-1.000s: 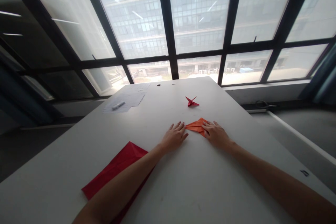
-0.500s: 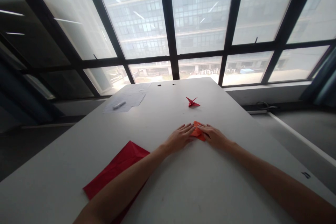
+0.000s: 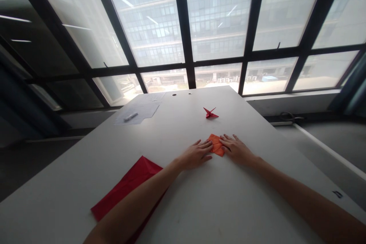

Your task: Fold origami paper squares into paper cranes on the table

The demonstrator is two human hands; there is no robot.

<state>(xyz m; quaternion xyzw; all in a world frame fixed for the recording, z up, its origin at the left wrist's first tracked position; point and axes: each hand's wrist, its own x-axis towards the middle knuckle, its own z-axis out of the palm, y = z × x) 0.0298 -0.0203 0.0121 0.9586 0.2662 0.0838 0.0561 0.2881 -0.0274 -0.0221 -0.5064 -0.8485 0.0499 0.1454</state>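
- A red sheet (image 3: 126, 183) lies left of your left hand, partly hidden by your left forearm (image 3: 140, 200)
- Papers (image 3: 148, 108), bearing a white tube (image 3: 130, 117), lie well ahead and left of that hand
- Your left hand (image 3: 197, 154) lies flat, fingers on the orange folded paper (image 3: 216, 146), grasping nothing
- A red folded figure (image 3: 211, 113) sits just ahead, between your hands
- The orange folded paper lies between your hands
- Your right hand (image 3: 235, 150) touches its right side, fingers spread, clasping nothing

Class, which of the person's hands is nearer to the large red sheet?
Left. The left hand is to the right of the red sheet, its forearm crossing over it; the right hand is farther right, at the right edge of the orange paper.
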